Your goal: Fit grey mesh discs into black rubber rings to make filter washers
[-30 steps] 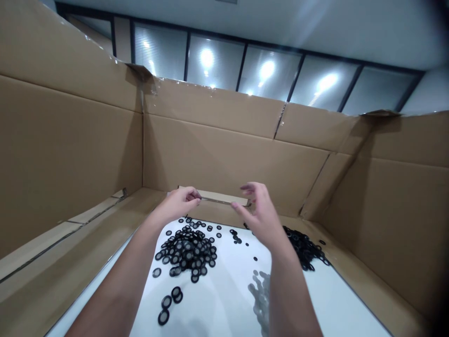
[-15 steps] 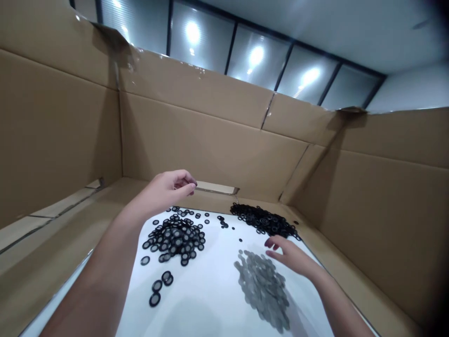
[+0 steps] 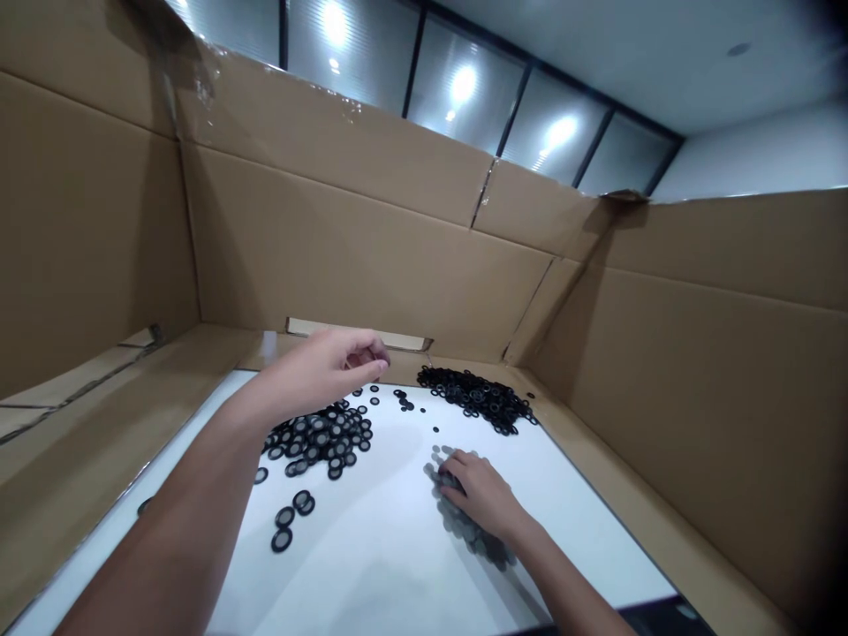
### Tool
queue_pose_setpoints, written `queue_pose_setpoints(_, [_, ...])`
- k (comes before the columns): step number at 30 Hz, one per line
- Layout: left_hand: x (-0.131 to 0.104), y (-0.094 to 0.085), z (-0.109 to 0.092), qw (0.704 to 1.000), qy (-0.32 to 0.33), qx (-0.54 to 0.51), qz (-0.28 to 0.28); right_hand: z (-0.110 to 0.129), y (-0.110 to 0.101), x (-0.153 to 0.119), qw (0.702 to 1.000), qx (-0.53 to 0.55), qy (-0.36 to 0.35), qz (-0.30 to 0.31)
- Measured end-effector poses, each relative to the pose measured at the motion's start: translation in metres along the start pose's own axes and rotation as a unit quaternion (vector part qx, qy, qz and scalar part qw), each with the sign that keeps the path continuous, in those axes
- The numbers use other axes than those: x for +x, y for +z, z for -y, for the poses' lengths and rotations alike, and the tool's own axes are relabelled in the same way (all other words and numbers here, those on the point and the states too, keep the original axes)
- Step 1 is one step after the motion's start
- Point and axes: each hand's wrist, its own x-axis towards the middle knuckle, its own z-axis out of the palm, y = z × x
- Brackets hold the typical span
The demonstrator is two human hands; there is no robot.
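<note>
My left hand (image 3: 358, 358) hovers over the back left of a white board (image 3: 371, 548), its fingers curled and closed; whatever they may hold is hidden. Below it lies a pile of black rings with grey discs in them (image 3: 321, 437). My right hand (image 3: 473, 486) reaches down onto a heap of grey discs (image 3: 457, 523), fingers bent and apart, the fingertips at the discs. The hand and forearm cover part of that heap. Behind it, a pile of plain black rings (image 3: 477, 395) sits at the board's back right.
Tall cardboard walls (image 3: 331, 238) surround the board on the left, back and right. Several ringed discs (image 3: 283, 539) lie apart at the front left. A few small black pieces (image 3: 404, 402) are between the rear piles. Something dark shows at the lower right edge.
My right hand has moved left and down onto the grey discs, from beside the heap. My left hand stays raised and curled, slightly further right. The camera view has shifted.
</note>
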Motion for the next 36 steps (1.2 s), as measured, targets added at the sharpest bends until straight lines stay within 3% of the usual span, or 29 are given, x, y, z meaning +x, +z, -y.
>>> queue_pose_setpoints(7, [0.008,0.017,0.0,0.999,0.014,0.006,0.032,-0.003,0.005,0.003,0.999,0.039,0.017,-0.022])
queue_pose_setpoints(14, [0.028,0.06,0.017,0.995,0.021,0.014,0.093,-0.01,0.009,0.001,0.996,0.07,0.018,-0.056])
queue_pose_setpoints(18, [0.063,0.111,0.045,0.988,0.003,0.059,0.144,-0.015,0.008,0.0,0.994,0.085,0.019,-0.071])
queue_pose_setpoints(22, [0.112,0.183,0.073,0.979,0.002,0.108,0.176,-0.023,0.008,-0.001,0.987,0.135,0.02,-0.086])
queue_pose_setpoints(25, [0.145,0.236,0.083,0.971,0.015,0.14,0.191,-0.028,0.012,-0.003,0.98,0.17,0.013,-0.103])
queue_pose_setpoints(28, [0.165,0.279,0.088,0.966,0.045,0.162,0.197,-0.031,0.015,-0.006,0.974,0.192,0.015,-0.122])
queue_pose_setpoints(32, [0.176,0.313,0.094,0.962,0.071,0.172,0.201,-0.033,0.014,-0.009,0.968,0.21,0.013,-0.139])
queue_pose_setpoints(36, [0.179,0.326,0.105,0.967,0.057,0.16,0.191,-0.035,0.014,-0.01,0.959,0.241,0.017,-0.149])
